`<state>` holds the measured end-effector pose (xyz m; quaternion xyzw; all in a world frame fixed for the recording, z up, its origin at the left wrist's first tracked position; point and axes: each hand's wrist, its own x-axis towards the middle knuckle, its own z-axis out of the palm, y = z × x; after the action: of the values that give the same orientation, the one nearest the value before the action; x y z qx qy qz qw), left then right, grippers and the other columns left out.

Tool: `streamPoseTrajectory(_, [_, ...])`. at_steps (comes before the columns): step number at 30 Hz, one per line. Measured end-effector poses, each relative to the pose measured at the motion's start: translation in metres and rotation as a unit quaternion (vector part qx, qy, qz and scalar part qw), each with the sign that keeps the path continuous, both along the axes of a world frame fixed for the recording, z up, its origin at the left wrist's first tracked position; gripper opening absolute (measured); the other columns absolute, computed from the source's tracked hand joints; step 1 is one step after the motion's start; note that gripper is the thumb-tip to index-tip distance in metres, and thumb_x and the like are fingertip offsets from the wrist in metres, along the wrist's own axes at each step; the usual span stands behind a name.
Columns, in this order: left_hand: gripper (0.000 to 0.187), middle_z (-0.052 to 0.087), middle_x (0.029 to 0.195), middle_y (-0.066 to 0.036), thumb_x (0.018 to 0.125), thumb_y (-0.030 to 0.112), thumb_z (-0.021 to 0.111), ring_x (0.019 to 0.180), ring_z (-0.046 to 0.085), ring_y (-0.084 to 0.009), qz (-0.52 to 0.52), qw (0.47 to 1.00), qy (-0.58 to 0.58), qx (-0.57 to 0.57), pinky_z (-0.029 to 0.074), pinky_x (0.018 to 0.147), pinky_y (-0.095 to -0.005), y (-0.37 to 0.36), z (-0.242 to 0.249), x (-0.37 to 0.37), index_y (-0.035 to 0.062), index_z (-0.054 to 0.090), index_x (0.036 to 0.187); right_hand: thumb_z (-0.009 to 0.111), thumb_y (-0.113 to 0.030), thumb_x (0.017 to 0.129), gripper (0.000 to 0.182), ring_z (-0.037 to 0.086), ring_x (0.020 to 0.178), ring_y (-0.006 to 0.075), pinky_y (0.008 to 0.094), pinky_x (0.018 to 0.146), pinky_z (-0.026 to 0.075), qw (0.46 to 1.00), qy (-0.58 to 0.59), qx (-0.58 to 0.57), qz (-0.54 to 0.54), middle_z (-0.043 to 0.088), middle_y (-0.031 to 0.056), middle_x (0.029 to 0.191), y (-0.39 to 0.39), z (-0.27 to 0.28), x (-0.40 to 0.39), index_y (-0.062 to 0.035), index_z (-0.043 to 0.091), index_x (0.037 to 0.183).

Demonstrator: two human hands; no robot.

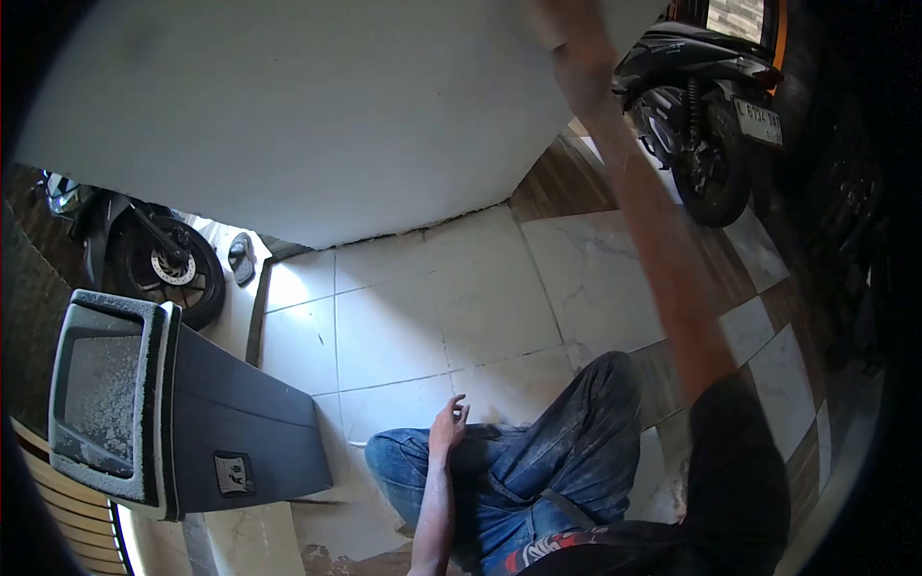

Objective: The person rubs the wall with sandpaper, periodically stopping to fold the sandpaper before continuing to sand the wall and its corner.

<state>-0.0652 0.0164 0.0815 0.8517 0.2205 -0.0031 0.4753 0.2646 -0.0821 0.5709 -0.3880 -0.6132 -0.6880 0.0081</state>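
Observation:
My right arm reaches up along the grey-white wall (288, 106). At its end, my right hand (582, 62) is at or close to the wall surface near the top edge of the view. Blur and dim light hide its fingers, and whether it holds anything cannot be made out. Low in front of me, my left hand (449, 423) rests by the knee of my dusty blue jeans (552, 470). Its fingers are loosely bent and apart, with nothing seen in them. Pale dust marks my left forearm.
A tall grey bin (245, 422) with a dust-covered lid stands at left. Behind it is a motorcycle's front wheel (178, 269) beside a sandal (240, 259). Another motorcycle (706, 125) is parked at upper right. White and wood-patterned tiles (413, 317) cover the floor.

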Motion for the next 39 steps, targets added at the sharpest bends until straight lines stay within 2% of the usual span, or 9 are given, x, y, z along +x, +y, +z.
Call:
streamPoseTrajectory(15, [0.036,0.066,0.103,-0.013,0.091,0.032,0.055,0.088,0.066,-0.0303,-0.008,1.000,0.014,-0.011,0.050,0.077,-0.0397,-0.002,0.001,0.006,0.0158,0.053,0.123,0.038,0.021,0.081,0.057,0.036,0.133,0.0235,0.0354,0.113,0.025,0.948,0.302,0.096,0.030,0.041,0.0129,0.142,0.017,-0.035,-0.010,0.0004,0.044,0.133])
streamPoseTrajectory(19, [0.037,0.066,0.103,-0.013,0.091,0.034,0.055,0.088,0.066,-0.0300,-0.015,1.000,0.015,0.009,0.051,0.077,-0.0396,-0.004,-0.005,0.007,0.0160,0.053,0.123,0.036,0.025,0.078,0.057,0.039,0.131,0.0243,0.0350,0.110,0.031,0.774,0.448,0.410,0.178,0.045,0.0139,0.138,0.048,-0.041,-0.052,0.0025,0.049,0.129])
streamPoseTrajectory(25, [0.036,0.066,0.103,-0.014,0.091,0.034,0.054,0.087,0.066,-0.0290,-0.009,1.000,0.002,-0.006,0.051,0.076,-0.0399,-0.005,-0.005,0.004,0.0160,0.055,0.122,0.045,0.017,0.071,0.053,0.055,0.111,0.0344,0.0383,0.085,0.050,0.793,0.359,0.463,0.170,0.057,0.0183,0.119,0.069,-0.054,-0.043,-0.0014,0.056,0.119])
streamPoseTrajectory(27, [0.035,0.066,0.103,-0.014,0.091,0.033,0.054,0.086,0.066,-0.0286,0.000,1.000,-0.002,-0.010,0.051,0.075,-0.0396,-0.003,-0.009,0.003,0.0158,0.055,0.122,0.041,0.013,0.080,0.049,0.059,0.108,0.0315,0.0359,0.086,0.050,0.555,0.559,0.552,0.272,0.058,0.0203,0.121,0.089,-0.097,-0.013,-0.0004,0.054,0.125])
streamPoseTrajectory(30, [0.035,0.066,0.102,-0.014,0.091,0.033,0.054,0.086,0.066,-0.0281,-0.006,1.000,-0.012,-0.008,0.051,0.075,-0.0393,-0.002,-0.006,0.002,0.0156,0.056,0.121,0.041,0.015,0.078,0.053,0.057,0.110,0.0347,0.0364,0.091,0.048,0.421,0.693,0.514,0.281,0.056,0.0205,0.123,0.079,-0.061,-0.069,-0.0026,0.054,0.126])
streamPoseTrajectory(31, [0.034,0.066,0.102,-0.014,0.091,0.033,0.054,0.086,0.066,-0.0279,-0.016,1.000,-0.010,-0.008,0.051,0.075,-0.0393,-0.004,-0.007,0.001,0.0156,0.056,0.121,0.041,0.015,0.078,0.053,0.057,0.110,0.0347,0.0364,0.091,0.048,0.420,0.693,0.516,0.277,0.056,0.0205,0.123,0.077,-0.046,-0.079,-0.0026,0.054,0.126])
streamPoseTrajectory(33, [0.034,0.066,0.102,-0.014,0.091,0.033,0.054,0.086,0.066,-0.0278,-0.022,1.000,0.003,-0.002,0.051,0.075,-0.0393,-0.006,-0.005,0.003,0.0157,0.056,0.121,0.040,0.015,0.080,0.050,0.056,0.113,0.0340,0.0355,0.094,0.047,0.673,0.495,0.490,0.249,0.054,0.0188,0.127,0.081,-0.028,-0.092,0.0014,0.050,0.128])
streamPoseTrajectory(36, [0.033,0.066,0.102,-0.014,0.091,0.033,0.054,0.085,0.066,-0.0277,-0.022,1.000,0.011,0.009,0.051,0.075,-0.0393,-0.005,-0.005,0.003,0.0158,0.057,0.120,0.039,0.013,0.082,0.050,0.054,0.114,0.0335,0.0342,0.094,0.046,0.764,0.394,0.479,0.179,0.051,0.0181,0.131,0.096,-0.043,-0.076,0.0020,0.047,0.130])
streamPoseTrajectory(39, [0.033,0.067,0.101,-0.014,0.091,0.032,0.054,0.084,0.066,-0.0277,-0.009,1.000,-0.001,0.004,0.051,0.075,-0.0392,-0.005,-0.002,0.002,0.0159,0.057,0.120,0.039,0.014,0.081,0.052,0.051,0.118,0.0341,0.0346,0.094,0.045,0.641,0.519,0.523,0.214,0.049,0.0191,0.133,0.111,-0.089,-0.059,0.0008,0.047,0.131])
